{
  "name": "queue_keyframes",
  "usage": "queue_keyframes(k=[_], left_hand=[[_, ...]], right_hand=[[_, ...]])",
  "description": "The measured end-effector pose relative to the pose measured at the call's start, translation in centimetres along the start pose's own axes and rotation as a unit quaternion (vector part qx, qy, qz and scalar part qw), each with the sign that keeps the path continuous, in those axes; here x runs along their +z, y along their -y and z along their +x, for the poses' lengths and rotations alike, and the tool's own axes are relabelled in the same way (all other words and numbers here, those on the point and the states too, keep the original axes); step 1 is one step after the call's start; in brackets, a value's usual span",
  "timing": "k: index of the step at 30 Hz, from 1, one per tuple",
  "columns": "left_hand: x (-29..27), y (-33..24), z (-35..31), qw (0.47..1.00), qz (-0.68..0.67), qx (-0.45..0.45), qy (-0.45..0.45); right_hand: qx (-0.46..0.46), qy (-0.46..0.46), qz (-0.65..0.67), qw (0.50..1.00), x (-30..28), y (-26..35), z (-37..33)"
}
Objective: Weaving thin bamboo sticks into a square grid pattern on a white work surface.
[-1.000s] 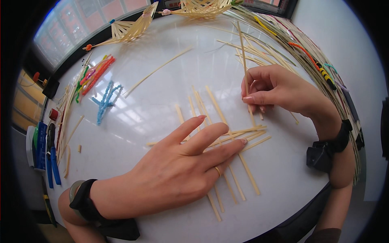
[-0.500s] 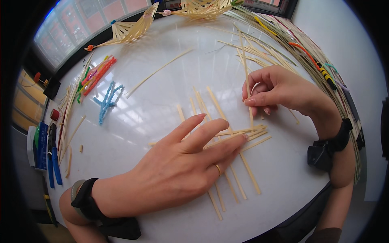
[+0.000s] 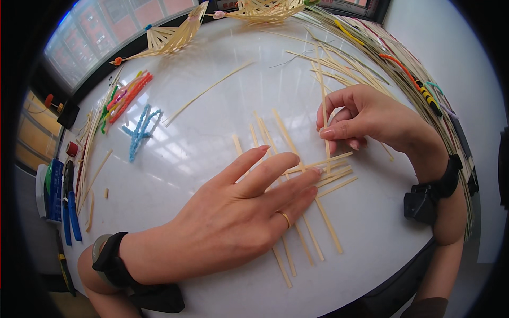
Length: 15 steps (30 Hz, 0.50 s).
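Observation:
My left hand (image 3: 228,212) lies over a loose lattice of thin pale bamboo strips (image 3: 330,225), palm down and fingers stretched out on it. Several lengthwise strips stick out above and below that hand. Right of its fingertips, the ends of crosswise strips (image 3: 342,185) fan out. Between thumb and fingers, my right hand (image 3: 371,119) pinches one narrow bamboo strip (image 3: 323,95), held nearly upright. The lower tip of this strip reaches in among the crosswise ends. Where the strips cross beneath my left hand is hidden.
Loose strips (image 3: 339,66) lie behind my right hand, and a bundle of long stalks (image 3: 392,69) curves along the right edge. Blue twisted fuzzy stems (image 3: 140,132), colourful ones (image 3: 132,95) and blue-handled pliers (image 3: 71,212) lie left. Woven pieces (image 3: 180,37) stand at the back.
The upper crosswise strip's right end has lifted away from the others, leaving a gap. The pinched strip's lower tip sits slightly lower, at that gap. My left hand has barely shifted.

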<state>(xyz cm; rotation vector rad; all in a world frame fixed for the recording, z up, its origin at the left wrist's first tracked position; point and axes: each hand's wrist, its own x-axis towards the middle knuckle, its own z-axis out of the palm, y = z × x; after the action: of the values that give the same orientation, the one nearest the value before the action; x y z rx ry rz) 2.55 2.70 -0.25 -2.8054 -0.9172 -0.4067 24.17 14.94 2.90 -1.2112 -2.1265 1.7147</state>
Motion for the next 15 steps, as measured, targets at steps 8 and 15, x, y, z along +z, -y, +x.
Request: queue_keyframes(k=[8,15], left_hand=[[-0.54,0.15,0.05,0.999,-0.02,0.014,0.037],[-0.3,0.09,0.05,0.999,-0.015,0.015,0.034]], right_hand=[[-0.003,-0.002,-0.004,1.0,-0.24,-0.49,0.22],[0.001,0.004,-0.008,1.0,-0.19,-0.14,0.07]])
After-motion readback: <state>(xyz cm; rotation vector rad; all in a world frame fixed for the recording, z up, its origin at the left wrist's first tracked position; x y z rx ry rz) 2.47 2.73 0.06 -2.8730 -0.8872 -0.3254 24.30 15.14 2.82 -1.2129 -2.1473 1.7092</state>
